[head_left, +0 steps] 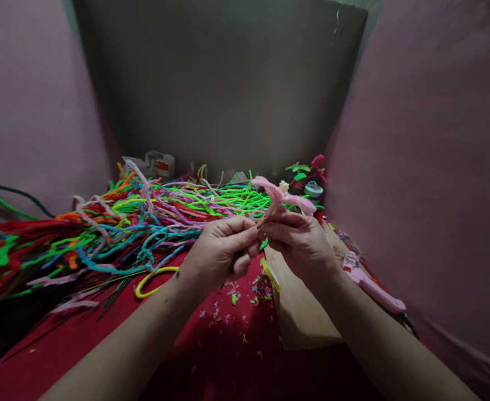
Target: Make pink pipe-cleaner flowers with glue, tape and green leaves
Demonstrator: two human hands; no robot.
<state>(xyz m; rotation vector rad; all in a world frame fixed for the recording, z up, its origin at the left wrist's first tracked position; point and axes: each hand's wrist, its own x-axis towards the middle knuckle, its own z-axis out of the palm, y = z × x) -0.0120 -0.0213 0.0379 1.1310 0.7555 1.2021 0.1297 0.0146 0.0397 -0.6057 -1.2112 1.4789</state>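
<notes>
left hand [222,250]: fingers pinched on the thin stem under the pink pipe-cleaner flower [284,196]
right hand [299,239]: gripping the same stem, touching left hand
flower: raised above red cloth [211,356], petals spread; pale centre, maybe a bead
behind: pipe-cleaner pile [145,217]
right: pink glue gun [372,285] on cardboard [299,312]

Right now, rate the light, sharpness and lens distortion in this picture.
Head view: dim, brightest on the left hand, right hand and the pink pipe-cleaner flower they pinch, all fairly sharp; head view: the pipe-cleaner pile smears and stretches toward the left edge, wide-angle distortion; head view: the cardboard backboard is shaded, no glare.
</notes>
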